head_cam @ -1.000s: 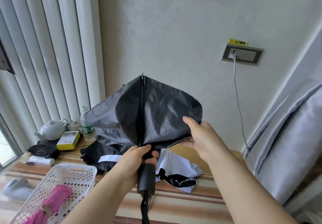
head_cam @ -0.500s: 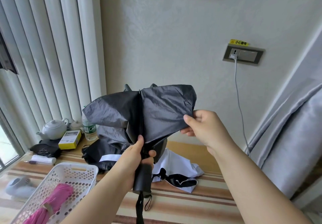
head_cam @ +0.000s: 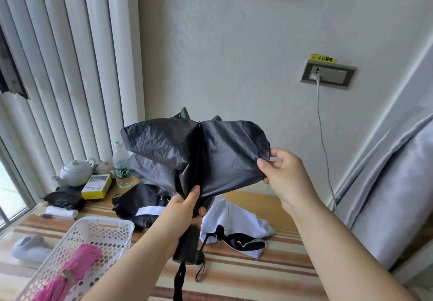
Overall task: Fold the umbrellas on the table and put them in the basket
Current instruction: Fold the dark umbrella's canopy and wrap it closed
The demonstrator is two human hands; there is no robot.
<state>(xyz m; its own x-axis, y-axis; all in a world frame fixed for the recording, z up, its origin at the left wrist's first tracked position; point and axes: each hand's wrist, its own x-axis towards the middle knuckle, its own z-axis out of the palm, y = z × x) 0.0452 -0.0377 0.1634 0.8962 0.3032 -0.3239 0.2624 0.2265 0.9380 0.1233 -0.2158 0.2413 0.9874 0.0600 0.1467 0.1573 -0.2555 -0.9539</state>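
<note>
Nearest, at about 7 o'clock, the white perforated basket sits on the striped table with a rolled pink umbrella lying inside it. Just above the table's middle, the left hand is wrapped around the black umbrella where handle meets canopy, fingers curled tight and the thumb pressed up against the gathered fabric. The umbrella's long axis runs nearly upright, the stubby black handle pointing down toward 6 o'clock with its wrist strap dangling, the canopy end pointing to 12. Its dark, crinkled fabric is collapsed but loose, flaring out in wide panels either side of a central rib. At 3 o'clock the right hand pinches the edge of the right-hand panel between thumb and fingers, drawing it outward. Behind, at the table's centre, a black-and-white umbrella lies spread flat, with another black umbrella just beside it toward 9 o'clock. Farther back at 10 o'clock stand a plastic bottle, a yellow box and a white teapot.
</note>
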